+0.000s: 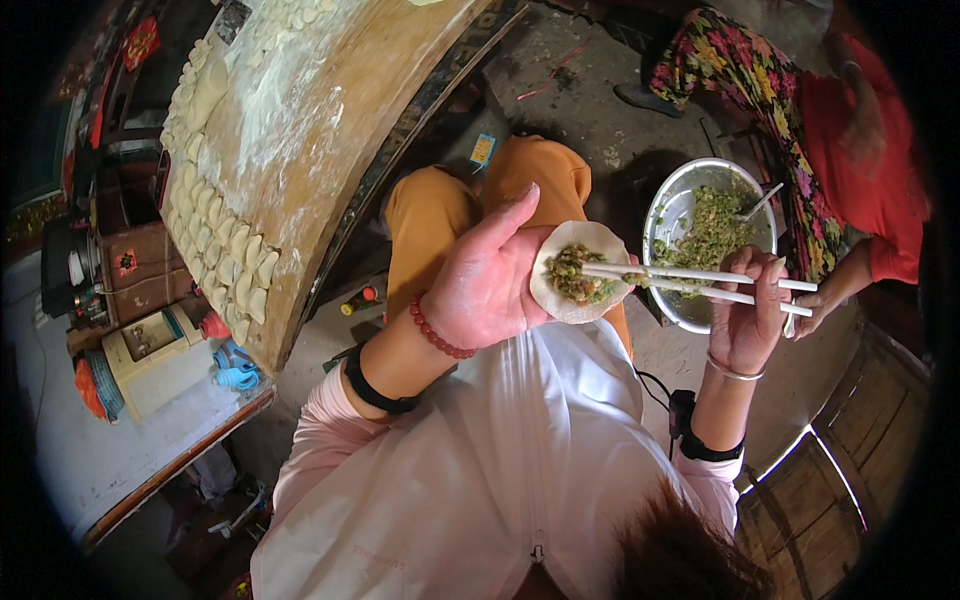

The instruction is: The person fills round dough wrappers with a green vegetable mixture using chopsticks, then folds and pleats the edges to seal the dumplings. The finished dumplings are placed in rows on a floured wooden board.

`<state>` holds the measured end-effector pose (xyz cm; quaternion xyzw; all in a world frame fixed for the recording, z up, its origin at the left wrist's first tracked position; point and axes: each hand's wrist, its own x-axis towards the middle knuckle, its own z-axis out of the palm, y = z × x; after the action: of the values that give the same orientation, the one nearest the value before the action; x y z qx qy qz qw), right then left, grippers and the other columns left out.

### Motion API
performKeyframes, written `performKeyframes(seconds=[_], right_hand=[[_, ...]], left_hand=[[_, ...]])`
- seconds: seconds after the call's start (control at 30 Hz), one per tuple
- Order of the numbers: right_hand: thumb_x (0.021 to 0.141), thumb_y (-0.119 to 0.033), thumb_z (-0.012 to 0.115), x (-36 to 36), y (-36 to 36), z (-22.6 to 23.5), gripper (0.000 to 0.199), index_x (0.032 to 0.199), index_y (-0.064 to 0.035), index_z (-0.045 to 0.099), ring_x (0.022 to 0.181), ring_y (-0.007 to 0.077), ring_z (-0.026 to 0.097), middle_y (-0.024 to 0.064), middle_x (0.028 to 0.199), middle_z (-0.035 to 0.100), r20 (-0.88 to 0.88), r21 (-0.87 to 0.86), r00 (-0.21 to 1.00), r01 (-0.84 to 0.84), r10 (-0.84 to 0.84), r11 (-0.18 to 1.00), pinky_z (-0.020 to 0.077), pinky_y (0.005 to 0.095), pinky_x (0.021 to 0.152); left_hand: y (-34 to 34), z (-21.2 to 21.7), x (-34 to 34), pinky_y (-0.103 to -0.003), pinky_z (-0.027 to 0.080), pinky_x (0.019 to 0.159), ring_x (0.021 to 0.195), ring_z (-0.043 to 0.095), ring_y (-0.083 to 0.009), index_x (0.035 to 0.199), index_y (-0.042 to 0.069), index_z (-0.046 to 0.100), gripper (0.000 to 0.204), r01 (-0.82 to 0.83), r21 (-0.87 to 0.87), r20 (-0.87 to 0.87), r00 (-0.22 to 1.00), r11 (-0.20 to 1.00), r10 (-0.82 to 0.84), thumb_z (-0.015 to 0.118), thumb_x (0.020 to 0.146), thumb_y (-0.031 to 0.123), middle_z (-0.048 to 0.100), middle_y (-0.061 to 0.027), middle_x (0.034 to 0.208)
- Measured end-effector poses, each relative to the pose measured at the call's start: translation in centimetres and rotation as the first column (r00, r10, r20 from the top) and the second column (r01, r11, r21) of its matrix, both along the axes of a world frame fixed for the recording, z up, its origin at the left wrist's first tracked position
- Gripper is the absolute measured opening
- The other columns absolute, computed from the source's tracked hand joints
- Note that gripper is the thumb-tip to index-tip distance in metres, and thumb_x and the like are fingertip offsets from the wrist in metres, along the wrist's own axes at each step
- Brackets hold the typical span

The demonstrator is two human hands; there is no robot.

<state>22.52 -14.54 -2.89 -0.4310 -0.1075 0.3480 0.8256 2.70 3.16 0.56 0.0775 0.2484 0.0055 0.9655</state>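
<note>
My left hand (pixel 485 285), palm up, supports a round dumpling wrapper (pixel 604 240) on its fingers. A mound of green chopped filling (pixel 572 285) lies in the wrapper's middle. My right hand (pixel 752 315) grips a pair of white chopsticks (pixel 725 275), whose tips reach into that filling. Bits of green cling along the chopsticks. Beneath them, on the right, stands a metal bowl (pixel 655 222) with loose filling (pixel 715 225) and a spoon (pixel 762 202) inside.
At upper left a floured wooden board (pixel 345 130) carries rows of shaped dumplings (pixel 215 235). A person in a red top (pixel 870 170) sits at right, one hand (pixel 825 300) close to the chopsticks' ends. A pale table (pixel 110 430) at left holds a cream box (pixel 160 375).
</note>
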Motion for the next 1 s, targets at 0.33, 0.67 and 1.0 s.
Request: performKeyframes(seconds=[0.33, 0.67, 1.0], right_hand=[[0.100, -0.020, 0.057, 0.3, 0.0, -0.1, 0.025, 0.089, 0.0024, 0.061, 0.064, 0.0179, 0.059, 0.0168, 0.084, 0.061, 0.202, -0.109, 0.966, -0.140, 0.160, 0.984, 0.0509, 0.0268, 0.057], [0.098, -0.020, 0.059, 0.1, 1.2, 0.8, 0.026, 0.088, 0.0032, 0.061, 0.062, 0.0192, 0.062, 0.0176, 0.085, 0.063, 0.208, -0.165, 0.966, -0.123, 0.157, 0.979, 0.0552, 0.0288, 0.055], [0.099, -0.020, 0.057, 0.7, 0.3, 0.5, 0.026, 0.085, 0.0017, 0.060, 0.059, 0.0176, 0.058, 0.0156, 0.077, 0.059, 0.088, -0.025, 0.978, -0.187, 0.189, 0.982, 0.0508, 0.0266, 0.053]], left_hand=[[0.0, -0.1, -0.3, -0.046, 0.029, 0.116, 0.137, 0.042, -0.0378, 0.141, -0.014, 0.034, 0.088, 0.024, -0.041, 0.027, 0.999, 0.999, -0.023, 0.030, 0.099, 0.063, 0.044, -0.0280, 0.144], [-0.4, -0.4, -0.6, -0.044, 0.031, 0.115, 0.134, 0.046, -0.0328, 0.140, -0.012, 0.038, 0.088, 0.062, -0.002, -0.046, 0.997, 0.998, -0.062, 0.026, 0.099, 0.064, 0.049, -0.0236, 0.142], [0.1, 0.1, -0.7, -0.048, 0.031, 0.115, 0.140, 0.036, -0.0398, 0.143, -0.012, 0.035, 0.088, 0.028, -0.048, 0.011, 1.000, 0.998, -0.027, 0.027, 0.099, 0.064, 0.037, -0.0328, 0.147]])
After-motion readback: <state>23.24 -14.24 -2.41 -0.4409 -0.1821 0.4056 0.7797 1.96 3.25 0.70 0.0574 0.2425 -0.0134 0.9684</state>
